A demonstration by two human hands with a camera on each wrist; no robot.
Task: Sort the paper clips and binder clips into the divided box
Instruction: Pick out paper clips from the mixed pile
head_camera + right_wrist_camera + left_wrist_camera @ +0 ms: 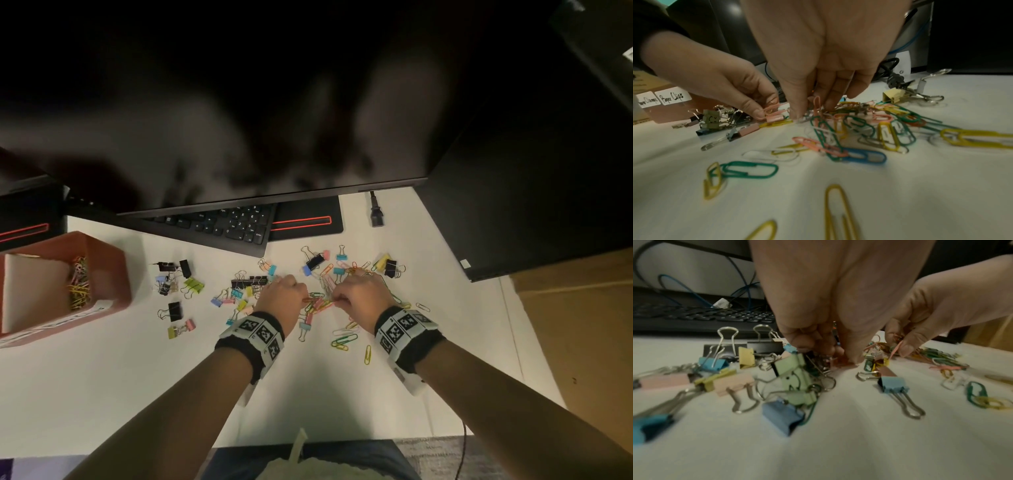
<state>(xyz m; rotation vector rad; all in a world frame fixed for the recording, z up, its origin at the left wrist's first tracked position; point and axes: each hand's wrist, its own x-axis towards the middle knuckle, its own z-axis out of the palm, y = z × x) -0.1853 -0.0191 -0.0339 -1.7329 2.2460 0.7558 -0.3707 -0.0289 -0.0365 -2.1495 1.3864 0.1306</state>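
Paper clips [320, 301] lie heaped mid-table [308, 387] under both hands; the left hand [281, 291] and right hand [363, 291] each pinch clips from the pile. At nine o'clock, well apart, waits the divided box [102, 260], likelier reached by the left hand.

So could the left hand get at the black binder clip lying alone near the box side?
Probably yes: the black binder clip lies apart on bare table, nothing over it. But the left hand is pinching paper clips and would need to release them first.
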